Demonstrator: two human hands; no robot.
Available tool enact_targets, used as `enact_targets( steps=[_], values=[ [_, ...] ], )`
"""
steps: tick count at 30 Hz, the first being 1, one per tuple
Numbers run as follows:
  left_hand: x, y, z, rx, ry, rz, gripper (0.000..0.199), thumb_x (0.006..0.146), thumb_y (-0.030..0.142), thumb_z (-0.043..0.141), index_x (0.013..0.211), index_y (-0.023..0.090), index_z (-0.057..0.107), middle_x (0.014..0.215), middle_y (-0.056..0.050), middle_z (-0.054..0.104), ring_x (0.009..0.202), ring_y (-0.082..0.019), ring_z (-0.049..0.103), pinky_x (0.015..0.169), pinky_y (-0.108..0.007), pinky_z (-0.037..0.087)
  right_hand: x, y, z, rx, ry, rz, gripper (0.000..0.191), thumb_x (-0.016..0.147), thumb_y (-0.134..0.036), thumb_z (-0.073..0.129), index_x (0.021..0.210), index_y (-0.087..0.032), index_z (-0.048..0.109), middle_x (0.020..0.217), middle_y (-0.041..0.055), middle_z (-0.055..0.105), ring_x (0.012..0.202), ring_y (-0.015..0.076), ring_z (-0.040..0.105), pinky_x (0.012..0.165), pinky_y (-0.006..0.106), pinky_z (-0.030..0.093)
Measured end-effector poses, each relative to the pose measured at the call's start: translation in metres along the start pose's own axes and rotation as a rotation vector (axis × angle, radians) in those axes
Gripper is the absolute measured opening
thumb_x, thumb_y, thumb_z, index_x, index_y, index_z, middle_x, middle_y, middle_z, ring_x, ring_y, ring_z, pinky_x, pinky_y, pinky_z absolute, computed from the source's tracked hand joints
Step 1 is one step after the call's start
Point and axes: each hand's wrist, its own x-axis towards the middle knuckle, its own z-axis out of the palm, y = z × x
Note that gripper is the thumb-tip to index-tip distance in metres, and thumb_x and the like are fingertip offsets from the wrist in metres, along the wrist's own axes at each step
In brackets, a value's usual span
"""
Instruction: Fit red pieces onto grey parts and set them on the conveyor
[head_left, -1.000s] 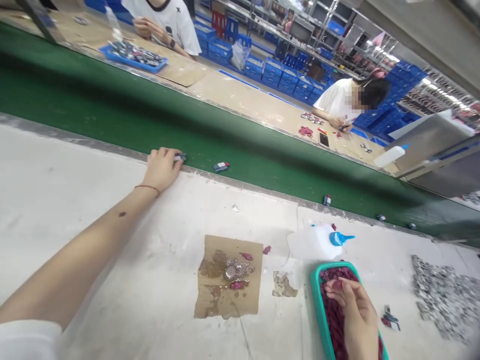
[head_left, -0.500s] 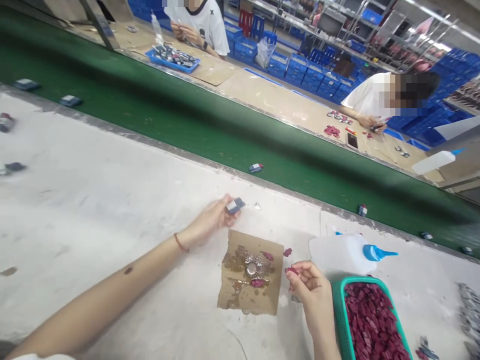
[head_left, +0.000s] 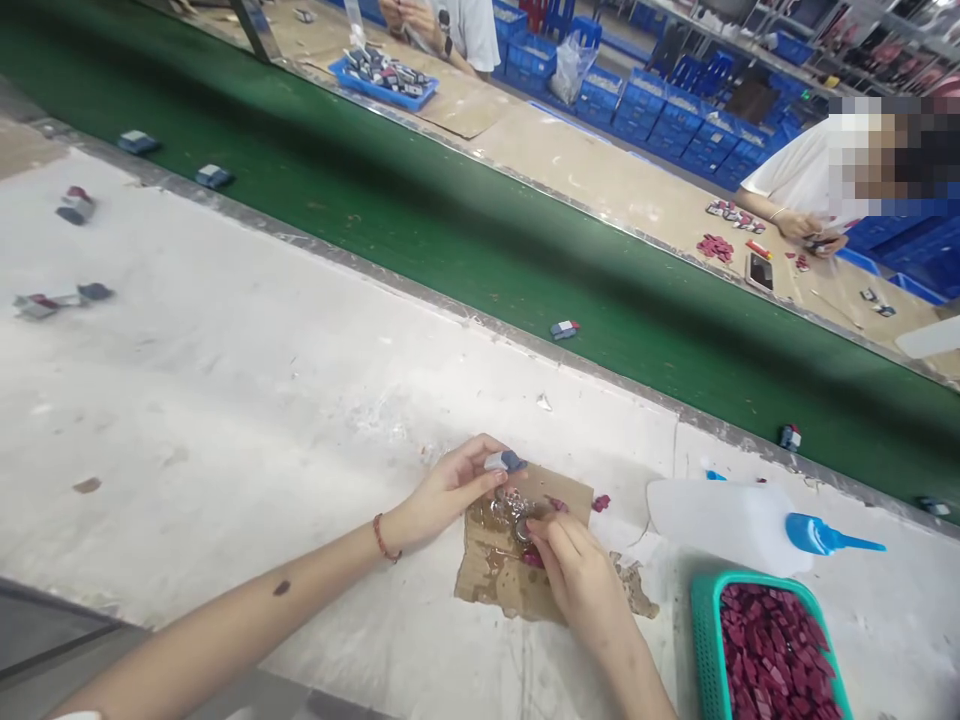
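A small grey and dark-blue piece [head_left: 506, 461] is between the thumb and fingers of my left hand [head_left: 465, 480], above the upper left part of a cardboard sheet [head_left: 480, 580]. My right hand [head_left: 577, 560] is over the cardboard, its fingers pinched at a small round metal cap [head_left: 523, 530] in a wet, glossy patch. Those fingertips hold a small dark red piece, mostly hidden. Another red piece [head_left: 532, 557] lies on the cardboard beside them, and one more [head_left: 601, 503] sits just off its right edge.
A green basket [head_left: 705, 640] of red pieces stands at lower right, below a white bottle with a blue nozzle [head_left: 825, 535]. A green conveyor belt [head_left: 450, 250] carrying small pieces crosses beyond the table. Two people work on its far side, near a blue tray [head_left: 390, 90].
My left hand has come down and nearer with its piece. My right hand has moved left from beside the cardboard to the metal cap. The view has shifted.
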Motion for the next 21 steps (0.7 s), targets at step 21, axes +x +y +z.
enact_targets(
  steps=[21],
  values=[
    [0.000, 0.004, -0.002, -0.112, 0.010, -0.091, 0.042, 0.074, 0.036, 0.079, 0.109, 0.020, 0.062, 0.085, -0.004, 0.072, 0.079, -0.020, 0.071, 0.069, -0.028, 0.054, 0.000, -0.003, -0.010, 0.303, -0.023, 0.167, 0.024, 0.100, -0.024, 0.042, 0.092, -0.022, 0.064, 0.080, 0.0049, 0.070, 0.073, 0.0187, 0.067, 0.065, 0.029, 0.055]
  ],
)
